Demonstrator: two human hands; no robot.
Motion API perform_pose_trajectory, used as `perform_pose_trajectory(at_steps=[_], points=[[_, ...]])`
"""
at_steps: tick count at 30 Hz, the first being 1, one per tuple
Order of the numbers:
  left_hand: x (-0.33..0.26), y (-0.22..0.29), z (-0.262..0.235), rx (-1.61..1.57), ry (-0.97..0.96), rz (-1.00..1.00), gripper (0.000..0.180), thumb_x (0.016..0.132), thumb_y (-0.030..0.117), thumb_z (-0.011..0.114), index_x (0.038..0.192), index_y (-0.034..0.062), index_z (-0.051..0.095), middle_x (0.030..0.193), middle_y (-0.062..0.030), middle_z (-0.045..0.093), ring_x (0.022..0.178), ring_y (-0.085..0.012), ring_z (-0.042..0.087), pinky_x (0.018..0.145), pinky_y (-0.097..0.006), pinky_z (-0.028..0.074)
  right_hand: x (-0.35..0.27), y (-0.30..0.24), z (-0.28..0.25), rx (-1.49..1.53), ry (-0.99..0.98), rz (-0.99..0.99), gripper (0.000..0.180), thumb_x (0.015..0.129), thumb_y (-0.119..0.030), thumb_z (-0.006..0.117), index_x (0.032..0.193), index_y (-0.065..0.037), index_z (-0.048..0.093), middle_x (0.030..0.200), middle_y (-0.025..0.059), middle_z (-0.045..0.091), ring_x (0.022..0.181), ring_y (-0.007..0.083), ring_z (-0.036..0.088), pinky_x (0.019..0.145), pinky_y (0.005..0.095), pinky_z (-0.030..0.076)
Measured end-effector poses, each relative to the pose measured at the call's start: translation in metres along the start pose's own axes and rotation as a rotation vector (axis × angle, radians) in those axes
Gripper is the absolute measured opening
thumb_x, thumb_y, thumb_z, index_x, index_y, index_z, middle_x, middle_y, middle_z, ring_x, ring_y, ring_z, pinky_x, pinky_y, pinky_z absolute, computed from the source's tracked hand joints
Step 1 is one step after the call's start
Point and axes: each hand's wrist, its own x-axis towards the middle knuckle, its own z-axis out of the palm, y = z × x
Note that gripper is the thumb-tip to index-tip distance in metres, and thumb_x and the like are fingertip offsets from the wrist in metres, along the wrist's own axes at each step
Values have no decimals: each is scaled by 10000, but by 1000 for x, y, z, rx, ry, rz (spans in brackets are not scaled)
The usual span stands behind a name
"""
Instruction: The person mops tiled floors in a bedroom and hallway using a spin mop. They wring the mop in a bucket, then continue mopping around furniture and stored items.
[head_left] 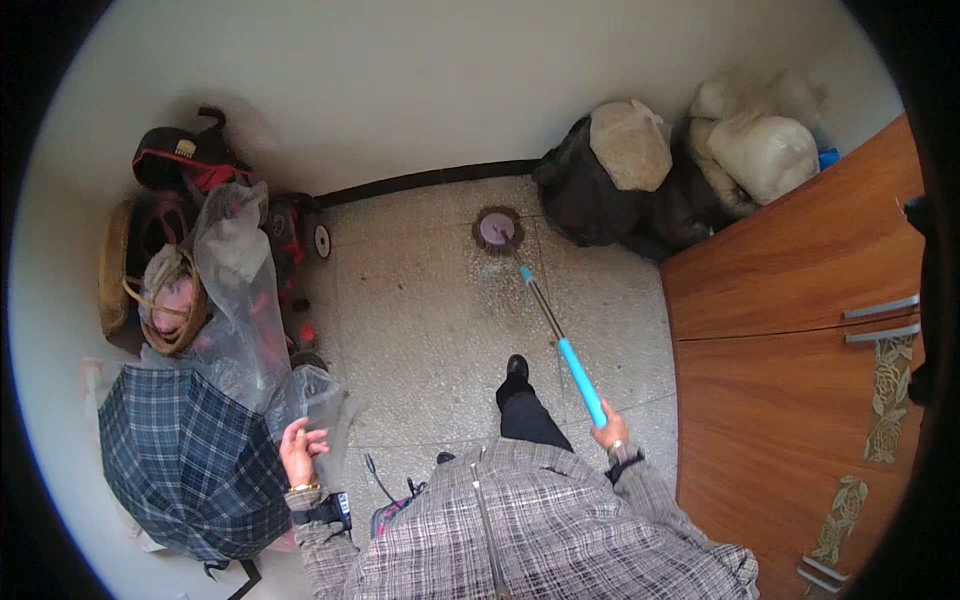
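Note:
My right hand (610, 430) is wrapped round the end of the bright blue grip of a mop (578, 378). Its steel pole slants forward and left to a round head with a purple disc (496, 230) and a dark fringe, resting on the speckled floor near the back wall. My left hand (300, 452) is held out at the left with loosely bent, parted fingers and holds nothing. A clear plastic bag (318, 398) lies just beyond it, and a dark plaid umbrella (185, 455) stands opened beside it.
Along the left wall are a basket (172, 325), more clear plastic (235, 250), a black and red bag (180, 155) and a wheeled item (318, 240). Black sacks (588, 205) and white bundles (765, 160) fill the back right corner. A wooden cabinet (780, 370) borders the right.

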Motion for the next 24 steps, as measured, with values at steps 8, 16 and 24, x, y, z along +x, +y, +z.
perform_pose_trajectory(at_steps=[8,16,24], points=[[61,105,220,113,-355,88,276,976,177,420,1180,6,495,869,-174,668,589,-156,619,582,-260,515,157,-85,-81,20,1,-29,700,682,-85,637,1344,-221,453,1049,207,632,960,384,612,835,448,497],[156,125,402,207,-886,-47,279,976,158,384,1181,-6,479,887,-155,669,609,-167,624,598,-275,518,162,-95,-123,69,3,-114,693,699,-158,679,1349,-211,446,1055,189,635,947,378,615,827,446,501],[213,22,599,403,-1188,-452,203,927,115,444,1097,24,506,921,-114,661,623,-164,626,543,-280,521,168,-201,-211,-150,-9,-103,675,713,-178,697,1340,-163,448,887,220,650,815,387,639,751,463,514]])
